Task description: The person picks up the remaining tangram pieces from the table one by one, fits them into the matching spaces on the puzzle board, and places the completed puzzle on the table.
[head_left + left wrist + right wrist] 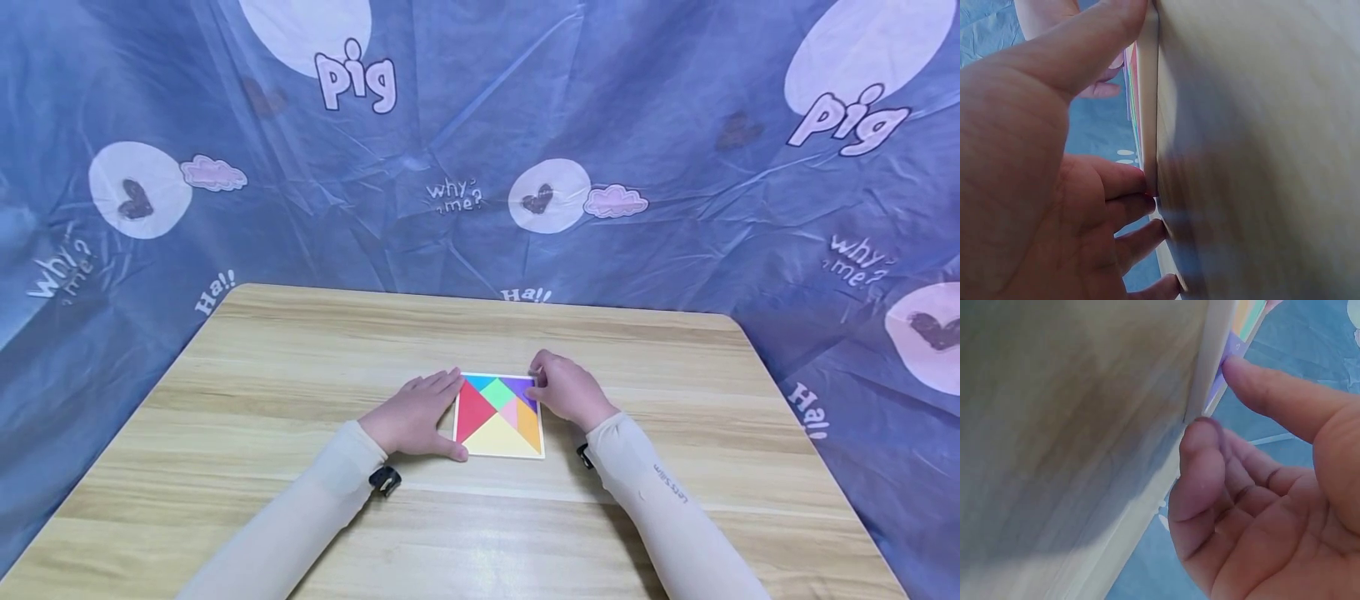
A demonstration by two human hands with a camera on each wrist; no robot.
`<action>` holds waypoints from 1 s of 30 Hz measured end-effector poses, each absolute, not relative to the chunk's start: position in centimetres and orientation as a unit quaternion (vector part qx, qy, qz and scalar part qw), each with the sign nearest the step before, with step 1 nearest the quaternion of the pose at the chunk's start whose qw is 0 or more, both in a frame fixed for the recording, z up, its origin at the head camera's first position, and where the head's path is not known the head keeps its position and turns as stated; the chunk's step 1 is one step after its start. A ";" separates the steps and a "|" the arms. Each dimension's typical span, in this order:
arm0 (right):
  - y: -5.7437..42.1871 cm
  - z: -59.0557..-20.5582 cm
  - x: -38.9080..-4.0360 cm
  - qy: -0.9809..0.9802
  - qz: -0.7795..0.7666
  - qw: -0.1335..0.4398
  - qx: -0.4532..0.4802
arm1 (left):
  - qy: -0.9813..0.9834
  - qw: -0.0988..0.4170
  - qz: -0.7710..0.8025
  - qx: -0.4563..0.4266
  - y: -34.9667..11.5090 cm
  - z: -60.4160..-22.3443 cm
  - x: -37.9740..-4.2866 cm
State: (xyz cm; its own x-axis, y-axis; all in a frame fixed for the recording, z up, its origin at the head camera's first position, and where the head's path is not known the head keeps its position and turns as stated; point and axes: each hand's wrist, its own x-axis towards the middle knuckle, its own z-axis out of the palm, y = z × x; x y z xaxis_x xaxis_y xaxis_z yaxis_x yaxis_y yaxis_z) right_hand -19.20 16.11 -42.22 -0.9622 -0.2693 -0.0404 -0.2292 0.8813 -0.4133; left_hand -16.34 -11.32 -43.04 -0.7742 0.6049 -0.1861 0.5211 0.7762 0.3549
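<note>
A square tangram puzzle lies on the wooden table between the two hands. Its tray has a pale rim, and the coloured pieces fill it. A red triangle is on the left, a yellow triangle along the front, and a purple triangle in the back right corner. The left hand spans the left side, thumb at the front corner, outstretched fingers by the back corner. At the back right corner, the right hand holds the tray, thumb on the purple triangle and index finger curled against the edge.
The light wooden table extends around the puzzle on all sides. Behind it hangs a blue printed cloth, which also covers both sides. A black band shows at the left wrist.
</note>
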 end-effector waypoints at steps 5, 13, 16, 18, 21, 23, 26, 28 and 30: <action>16.2 -42.4 -19.2 0.969 -0.207 0.044 -0.129 | 0.930 0.145 0.145 0.304 -11.3 -42.9 -16.4; 16.6 -42.6 -18.8 0.964 -0.205 0.038 -0.165 | 0.930 0.144 0.143 0.306 -11.4 -42.9 -16.4; 16.9 -42.8 -18.3 0.960 -0.183 0.023 -0.211 | 0.932 0.144 0.134 0.305 -11.3 -43.1 -16.5; 17.1 -42.7 -17.9 0.956 -0.169 0.007 -0.241 | 0.932 0.144 0.135 0.305 -11.3 -43.2 -16.5; 17.3 -42.5 -17.4 0.948 -0.159 -0.011 -0.275 | 0.932 0.146 0.131 0.305 -11.3 -43.2 -16.5; 17.4 -42.3 -17.2 0.945 -0.152 -0.011 -0.290 | 0.932 0.145 0.134 0.304 -11.3 -43.3 -16.5; 17.4 -42.1 -17.0 0.944 -0.141 0.000 -0.299 | 0.933 0.146 0.129 0.303 -11.4 -43.3 -16.5; 17.4 -42.1 -17.0 0.945 -0.134 0.007 -0.297 | 0.932 0.145 0.133 0.304 -11.4 -43.3 -16.5; 17.3 -42.1 -16.9 0.946 -0.132 0.014 -0.296 | 0.931 0.145 0.136 0.305 -11.5 -43.3 -16.4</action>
State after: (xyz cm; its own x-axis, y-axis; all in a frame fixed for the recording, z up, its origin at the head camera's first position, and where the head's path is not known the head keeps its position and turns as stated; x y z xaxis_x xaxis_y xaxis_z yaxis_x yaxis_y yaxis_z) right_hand -16.93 17.35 -42.12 -0.8243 -0.5638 0.0513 -0.5564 0.7899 -0.2579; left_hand -16.45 -11.50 -43.31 -0.7721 0.6070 -0.1882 0.5280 0.7775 0.3416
